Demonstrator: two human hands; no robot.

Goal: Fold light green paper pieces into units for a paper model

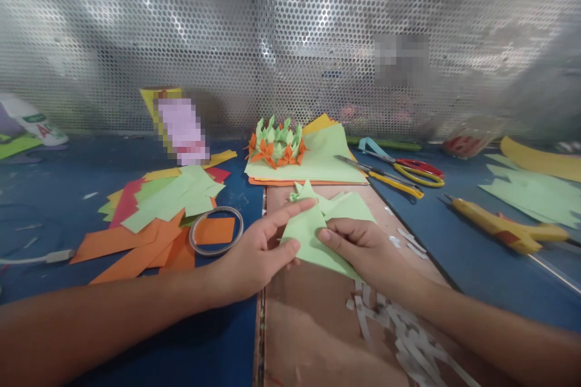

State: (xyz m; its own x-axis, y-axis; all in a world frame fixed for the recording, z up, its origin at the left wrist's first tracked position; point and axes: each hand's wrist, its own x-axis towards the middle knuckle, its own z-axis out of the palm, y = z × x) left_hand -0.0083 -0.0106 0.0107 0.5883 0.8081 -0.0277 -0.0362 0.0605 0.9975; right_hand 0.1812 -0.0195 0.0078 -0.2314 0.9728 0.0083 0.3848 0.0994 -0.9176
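Note:
A piece of light green paper [306,233] is held up between both hands over the brown board. My left hand [267,242] grips its left edge, thumb in front and index finger stretched along the top. On the right side, my right hand [363,245] pinches the same paper between thumb and curled fingers. Just behind it lie a small folded green paper shape [299,191] and another green sheet [356,205]. Farther back, a ring of folded green and orange paper pieces [276,145] rests on a stack of coloured sheets [318,170].
Coloured paper scraps [167,199] and a tape roll [195,248] lie left. Scissors [408,169], a yellow cutter [394,187] and a yellow glue gun [508,227] are right. White paper strips [417,338] litter the brown board [304,338]. A perforated metal panel [218,30] stands behind.

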